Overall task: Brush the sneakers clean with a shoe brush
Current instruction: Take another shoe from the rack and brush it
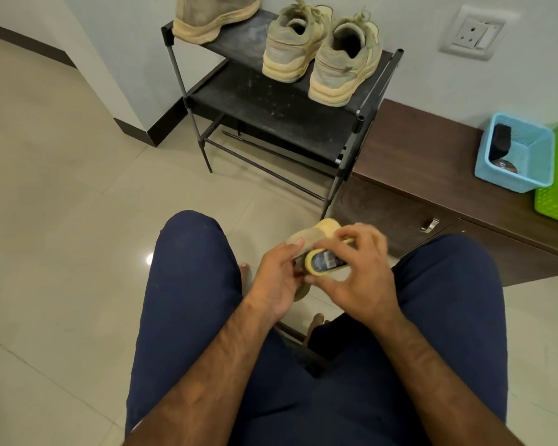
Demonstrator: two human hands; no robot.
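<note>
Dark navy trousers worn on both legs; plain fabric, no pattern or marking seen, light creasing over thighs. Both forearms bare, no sleeves seen within view. Left hand and right hand bare: no gloves, rings, watch or wristband seen. Feet bare: toes of one foot seen just left of trousers' left knee, toes of other seen between trouser legs.

Left hand grips a sneaker; right hand presses what looks like a yellow-rimmed brush onto it.
</note>
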